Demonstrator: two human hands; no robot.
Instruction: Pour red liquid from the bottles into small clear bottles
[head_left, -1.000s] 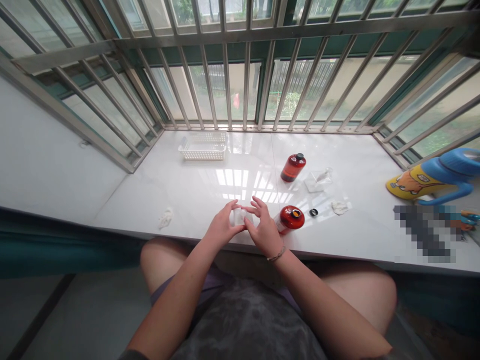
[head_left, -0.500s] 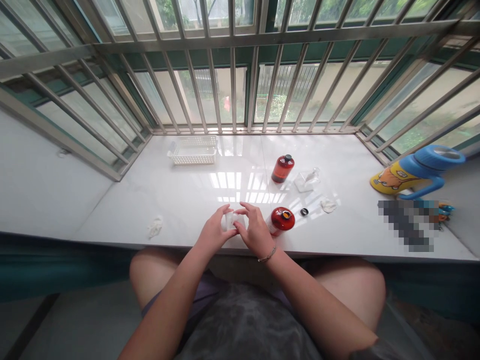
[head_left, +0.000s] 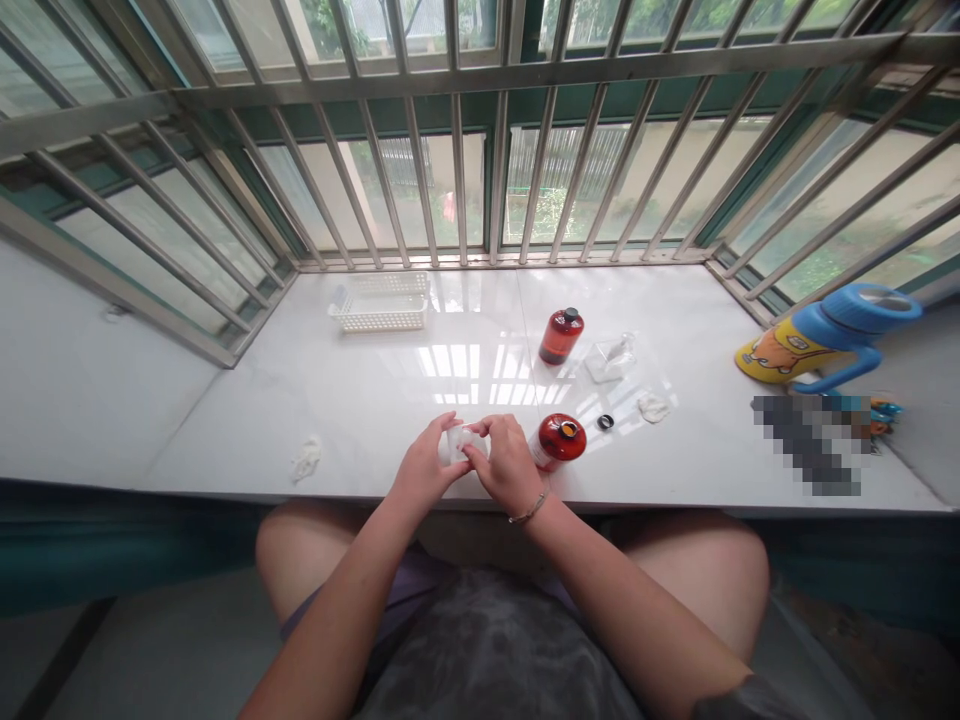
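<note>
A small clear container (head_left: 459, 440) is held between my two hands near the counter's front edge. My left hand (head_left: 425, 457) curves round its left side, thumb below and fingers above. On the other side, the thumb and fingertips of my right hand (head_left: 509, 462) close on its right part; what exactly they pinch is too small to tell. Right beside that hand stands a red bottle (head_left: 560, 440) with its mouth uncovered. A black ring-shaped cap (head_left: 605, 422) lies just right of this bottle. Behind, another red bottle (head_left: 561, 335) wears a dark cap.
A clear glass piece (head_left: 609, 360) and a crumpled white tissue (head_left: 652, 407) lie to the right. Another tissue (head_left: 307, 459) is at the left. A white plastic basket (head_left: 384, 318) sits near the barred window. At far right stands a blue and yellow flask (head_left: 810, 340) beside a blurred patch.
My right hand's fingers have drawn in closer, with the index finger bent more toward the thumb at the clear container. The view has shifted slightly; the bottles stand where they were.
</note>
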